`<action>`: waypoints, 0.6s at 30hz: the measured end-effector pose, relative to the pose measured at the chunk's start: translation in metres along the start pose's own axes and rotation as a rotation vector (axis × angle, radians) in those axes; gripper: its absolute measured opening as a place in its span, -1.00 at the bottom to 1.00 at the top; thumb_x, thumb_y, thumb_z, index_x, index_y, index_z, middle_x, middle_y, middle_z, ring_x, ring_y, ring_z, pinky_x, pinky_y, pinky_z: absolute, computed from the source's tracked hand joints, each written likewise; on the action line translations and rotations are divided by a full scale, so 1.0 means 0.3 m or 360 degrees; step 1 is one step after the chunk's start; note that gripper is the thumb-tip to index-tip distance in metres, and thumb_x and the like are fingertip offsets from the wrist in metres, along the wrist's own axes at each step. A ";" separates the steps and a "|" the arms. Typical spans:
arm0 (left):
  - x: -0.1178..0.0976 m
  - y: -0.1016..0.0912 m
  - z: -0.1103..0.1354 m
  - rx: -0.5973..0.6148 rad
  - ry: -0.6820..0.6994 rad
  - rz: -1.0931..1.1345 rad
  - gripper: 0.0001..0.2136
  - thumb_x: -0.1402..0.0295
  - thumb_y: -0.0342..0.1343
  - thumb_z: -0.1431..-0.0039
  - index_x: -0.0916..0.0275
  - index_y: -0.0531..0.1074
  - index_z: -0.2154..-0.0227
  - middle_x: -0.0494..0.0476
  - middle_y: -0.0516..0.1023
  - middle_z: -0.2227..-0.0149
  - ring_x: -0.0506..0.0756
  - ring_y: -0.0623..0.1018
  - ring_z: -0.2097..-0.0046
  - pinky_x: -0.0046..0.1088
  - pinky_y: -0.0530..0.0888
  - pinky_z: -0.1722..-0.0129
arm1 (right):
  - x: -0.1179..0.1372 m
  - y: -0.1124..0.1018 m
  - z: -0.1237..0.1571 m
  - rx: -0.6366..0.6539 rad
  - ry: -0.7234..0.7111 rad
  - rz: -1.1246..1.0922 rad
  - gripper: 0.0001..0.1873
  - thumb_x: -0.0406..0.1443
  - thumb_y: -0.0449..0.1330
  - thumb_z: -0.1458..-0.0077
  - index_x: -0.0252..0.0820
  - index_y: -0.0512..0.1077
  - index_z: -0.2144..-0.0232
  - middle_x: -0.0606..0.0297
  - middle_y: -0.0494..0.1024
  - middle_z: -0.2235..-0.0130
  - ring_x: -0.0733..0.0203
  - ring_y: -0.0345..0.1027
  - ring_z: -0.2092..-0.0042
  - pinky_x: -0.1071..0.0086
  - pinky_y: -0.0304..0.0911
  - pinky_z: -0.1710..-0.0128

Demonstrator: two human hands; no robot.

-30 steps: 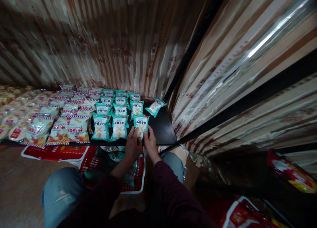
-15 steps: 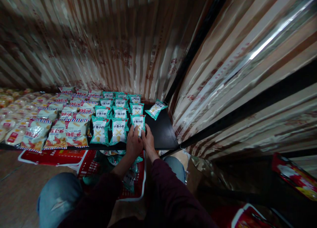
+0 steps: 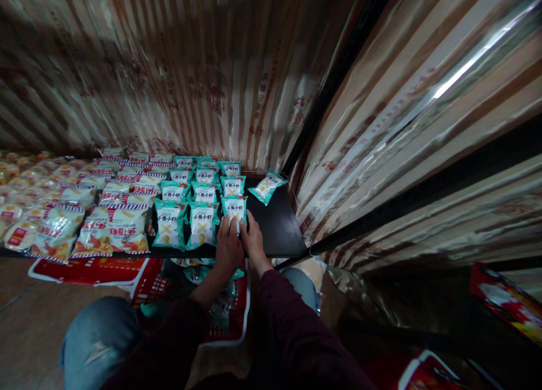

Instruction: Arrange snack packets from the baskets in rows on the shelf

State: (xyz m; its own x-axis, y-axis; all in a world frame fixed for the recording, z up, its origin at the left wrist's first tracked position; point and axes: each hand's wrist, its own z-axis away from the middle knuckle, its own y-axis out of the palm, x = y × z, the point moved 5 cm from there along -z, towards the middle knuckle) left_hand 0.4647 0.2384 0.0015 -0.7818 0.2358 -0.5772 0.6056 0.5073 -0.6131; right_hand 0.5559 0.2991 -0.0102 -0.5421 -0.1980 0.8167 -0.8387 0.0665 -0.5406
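Observation:
Rows of teal snack packets stand on a black shelf [image 3: 277, 226]. Both my hands are at the front packet [image 3: 235, 207] of the right-hand teal row. My left hand [image 3: 227, 248] presses its fingers on the packet's lower left part, and my right hand [image 3: 253, 240] holds its lower right edge. The packet's bottom half is hidden behind my fingers. Two more front teal packets [image 3: 202, 223] stand just to its left. One loose teal packet [image 3: 267, 185] lies tilted at the shelf's back right.
Red-and-white striped snack packets [image 3: 127, 232] and yellowish ones fill the shelf to the left. A red basket [image 3: 235, 316] with teal packets sits on the floor between my knees. Striped foil curtains hang behind and to the right. Red bags lie at the lower right.
Both hands have pushed the front right teal packet a little farther back on the shelf, closer against the packet behind it. The view has shifted slightly.

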 end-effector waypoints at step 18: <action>-0.069 -0.051 0.065 0.0071 0.0159 -0.0065 -0.55 0.55 -0.16 -0.17 0.40 0.07 -0.15 0.52 0.03 -0.26 0.27 -0.13 -0.34 0.06 0.14 -0.20 | 0.025 -0.055 0.126 -0.0280 0.0049 -0.0122 -0.52 -0.18 -0.07 -0.17 -0.36 0.28 -0.05 -0.02 0.38 -0.07 0.09 0.21 -0.12 0.16 0.08 -0.16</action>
State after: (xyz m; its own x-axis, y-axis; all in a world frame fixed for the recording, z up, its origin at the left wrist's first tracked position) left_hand 0.4745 0.2095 0.0123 -0.8156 0.2980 -0.4960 0.5771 0.4812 -0.6598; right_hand 0.5676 0.2595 -0.0027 -0.4755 -0.1789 0.8613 -0.8722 0.2231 -0.4352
